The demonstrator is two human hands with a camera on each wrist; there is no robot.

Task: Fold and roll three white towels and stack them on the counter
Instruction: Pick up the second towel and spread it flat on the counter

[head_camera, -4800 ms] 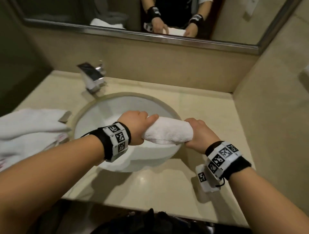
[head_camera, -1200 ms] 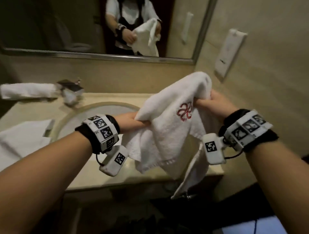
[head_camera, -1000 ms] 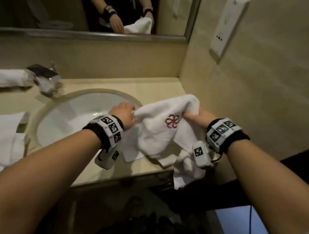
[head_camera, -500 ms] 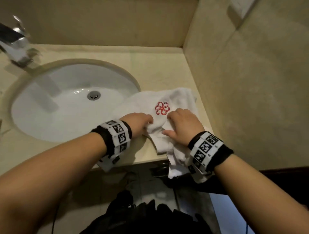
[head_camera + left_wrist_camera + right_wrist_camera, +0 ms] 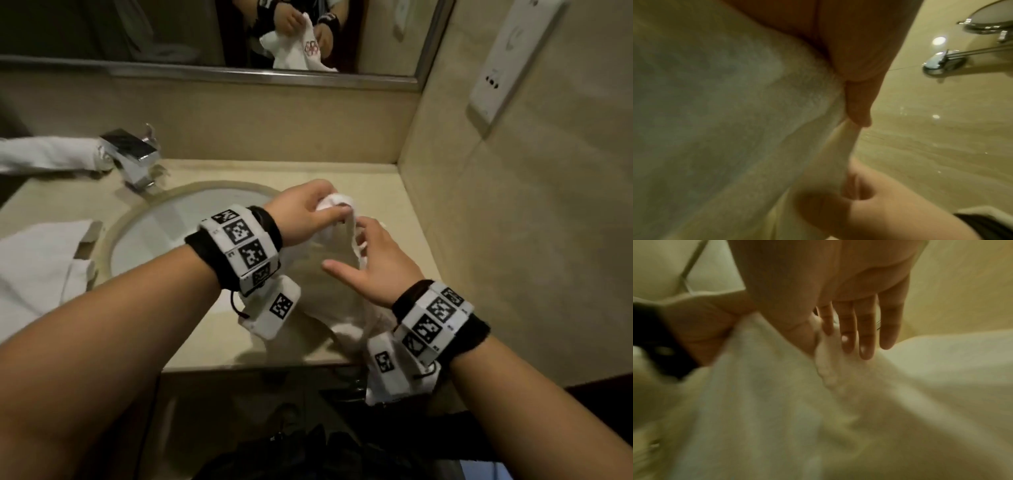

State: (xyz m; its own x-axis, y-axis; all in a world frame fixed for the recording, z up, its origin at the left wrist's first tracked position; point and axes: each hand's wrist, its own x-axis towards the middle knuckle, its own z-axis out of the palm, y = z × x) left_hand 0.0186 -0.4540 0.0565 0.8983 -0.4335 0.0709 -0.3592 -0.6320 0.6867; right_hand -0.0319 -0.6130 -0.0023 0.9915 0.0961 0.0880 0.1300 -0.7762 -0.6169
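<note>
Towel, flat on counter a moment ago, now lifted at sink's 3 o'clock, left hand pinching its corner, right hand fingers spread, pinching the edge, so folding is restarting; rolled towel at 10 o'clock.

Beige stone counter, sunken sink, chrome faucet, rolled towel, folded towel

bare forearms, no sleeves. black wristband on each wrist, wrapped by white band of square black-and-white markers; white marker-tagged camera box with thin black cord beneath.
</note>
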